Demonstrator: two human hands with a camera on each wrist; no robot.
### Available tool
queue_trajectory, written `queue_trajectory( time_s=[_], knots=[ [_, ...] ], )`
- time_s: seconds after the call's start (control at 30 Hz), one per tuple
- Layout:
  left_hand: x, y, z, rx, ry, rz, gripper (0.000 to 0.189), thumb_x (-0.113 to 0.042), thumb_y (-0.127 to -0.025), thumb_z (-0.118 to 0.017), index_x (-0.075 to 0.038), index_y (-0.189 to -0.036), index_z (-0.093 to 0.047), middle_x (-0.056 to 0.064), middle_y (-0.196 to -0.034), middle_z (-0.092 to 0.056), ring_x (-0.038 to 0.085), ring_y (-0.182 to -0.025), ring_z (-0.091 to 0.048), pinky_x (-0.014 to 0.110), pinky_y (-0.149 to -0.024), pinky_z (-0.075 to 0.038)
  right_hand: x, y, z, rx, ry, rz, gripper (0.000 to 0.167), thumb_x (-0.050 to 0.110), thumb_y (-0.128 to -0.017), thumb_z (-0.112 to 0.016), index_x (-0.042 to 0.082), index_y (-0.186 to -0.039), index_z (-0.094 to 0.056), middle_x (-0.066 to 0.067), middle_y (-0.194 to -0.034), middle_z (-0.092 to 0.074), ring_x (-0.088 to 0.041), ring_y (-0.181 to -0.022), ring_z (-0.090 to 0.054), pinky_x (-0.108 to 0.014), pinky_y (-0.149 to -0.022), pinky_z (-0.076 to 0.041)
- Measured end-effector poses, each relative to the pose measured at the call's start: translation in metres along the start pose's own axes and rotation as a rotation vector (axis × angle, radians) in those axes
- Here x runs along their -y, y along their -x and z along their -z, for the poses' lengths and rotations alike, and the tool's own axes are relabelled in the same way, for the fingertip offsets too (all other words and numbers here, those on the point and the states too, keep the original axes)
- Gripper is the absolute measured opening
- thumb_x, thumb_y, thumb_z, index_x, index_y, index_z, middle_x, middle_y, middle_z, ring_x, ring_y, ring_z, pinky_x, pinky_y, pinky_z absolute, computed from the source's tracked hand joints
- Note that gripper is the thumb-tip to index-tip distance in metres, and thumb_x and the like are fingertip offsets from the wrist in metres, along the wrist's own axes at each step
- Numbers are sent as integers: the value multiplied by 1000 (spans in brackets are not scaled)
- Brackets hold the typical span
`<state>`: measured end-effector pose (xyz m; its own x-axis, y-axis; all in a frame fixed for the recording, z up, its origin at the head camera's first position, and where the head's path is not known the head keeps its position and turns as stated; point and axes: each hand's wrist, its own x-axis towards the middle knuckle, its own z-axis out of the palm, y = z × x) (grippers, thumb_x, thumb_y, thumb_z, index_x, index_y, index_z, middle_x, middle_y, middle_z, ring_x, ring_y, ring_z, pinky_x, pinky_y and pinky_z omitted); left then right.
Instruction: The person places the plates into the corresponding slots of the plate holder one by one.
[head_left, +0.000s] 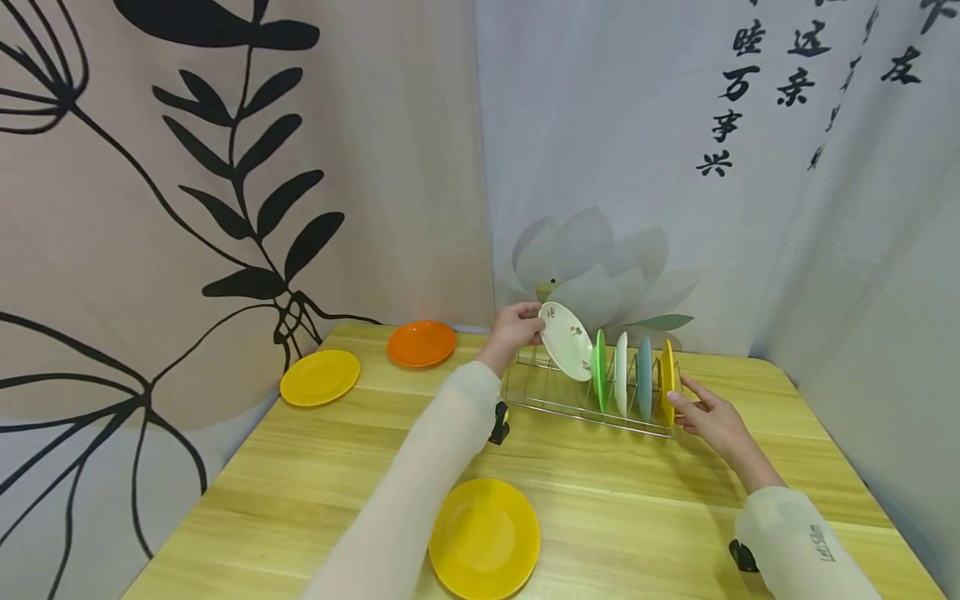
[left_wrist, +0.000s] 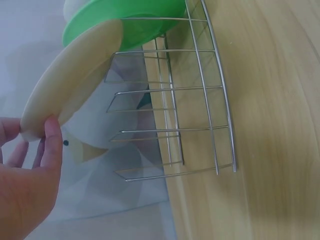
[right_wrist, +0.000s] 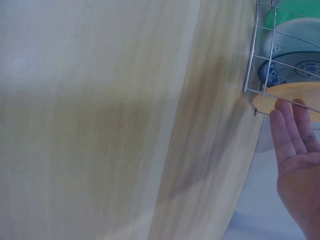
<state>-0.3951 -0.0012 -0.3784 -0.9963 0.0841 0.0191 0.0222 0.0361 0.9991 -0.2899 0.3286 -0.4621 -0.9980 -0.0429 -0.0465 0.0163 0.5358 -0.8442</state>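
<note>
My left hand (head_left: 519,333) pinches the edge of a white plate with a small flower pattern (head_left: 567,342). The plate leans over the left part of a wire dish rack (head_left: 547,404), its lower edge beside a green plate (head_left: 600,371). In the left wrist view, thumb and fingers grip its rim. Further right in the rack stand a white plate (head_left: 621,375), a blue-patterned plate (head_left: 644,379) and a yellow plate (head_left: 667,383), all upright. At the rack's right end, my right hand (head_left: 708,421) rests its fairly straight fingertips (right_wrist: 281,105) against the yellow plate and end wires.
On the wooden table (head_left: 360,467) lie a yellow plate (head_left: 485,540) near the front, another yellow plate (head_left: 320,377) at the back left and an orange plate (head_left: 422,343) by the back edge. A printed curtain (head_left: 405,167) hangs behind the table.
</note>
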Motion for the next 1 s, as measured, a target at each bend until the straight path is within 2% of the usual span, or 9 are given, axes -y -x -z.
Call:
queue_trajectory(
  time_s=[0.17,0.27,0.4,0.53,0.63,0.77,0.87,1.0],
  knots=[
    [0,0,-4,4,47,7,42,5,-91,-61,0,-133,-61,19,-113,-65,22,-81,-66,49,-95,-52,-1,0,0,3,-1,5,85,58,-98,-49,9,-159,-15,-36,-135,-50,-43,-114,-60,-44,-90,-55],
    [1,-1,-6,8,55,0,41,5,-91,-61,0,-132,-62,19,-111,-66,23,-80,-67,49,-95,-52,-2,0,1,7,-2,4,86,58,-98,-49,10,-160,-15,-36,-135,-49,-43,-114,-60,-44,-91,-55],
    [-1,0,-10,28,6,-23,40,2,-92,-64,-2,-132,-63,14,-108,-68,18,-75,-64,40,-86,-57,-2,0,1,8,4,2,85,58,-98,-48,10,-160,-14,-36,-136,-49,-43,-114,-60,-45,-92,-54],
    [-3,1,-16,49,-40,-40,38,-1,-92,-66,-2,-130,-64,10,-105,-69,20,-80,-64,30,-76,-58,0,1,1,14,7,-5,85,59,-99,-48,10,-160,-13,-36,-138,-47,-43,-115,-59,-47,-93,-53],
    [-1,2,-20,63,-38,-45,35,-2,-93,-66,-1,-128,-65,9,-102,-69,23,-83,-65,34,-80,-58,1,1,1,14,9,-10,86,59,-99,-47,10,-160,-12,-36,-138,-47,-44,-116,-59,-47,-93,-53],
    [2,3,-23,85,-43,-47,33,-5,-94,-67,-2,-127,-66,7,-101,-68,20,-78,-62,40,-88,-56,1,1,1,13,18,-13,86,59,-98,-47,10,-160,-13,-37,-138,-46,-44,-115,-60,-46,-92,-54],
    [4,5,-22,94,-42,-46,33,-7,-94,-67,-5,-127,-66,6,-105,-67,19,-79,-61,42,-91,-54,0,1,1,15,22,-13,86,59,-98,-47,11,-160,-13,-37,-138,-46,-44,-115,-60,-47,-92,-54],
    [3,7,-16,102,-20,-37,35,-8,-94,-67,-7,-129,-65,9,-115,-66,21,-89,-63,45,-94,-52,-2,0,2,14,15,-10,85,59,-98,-48,11,-160,-14,-37,-137,-47,-44,-114,-60,-46,-92,-54]
  ],
)
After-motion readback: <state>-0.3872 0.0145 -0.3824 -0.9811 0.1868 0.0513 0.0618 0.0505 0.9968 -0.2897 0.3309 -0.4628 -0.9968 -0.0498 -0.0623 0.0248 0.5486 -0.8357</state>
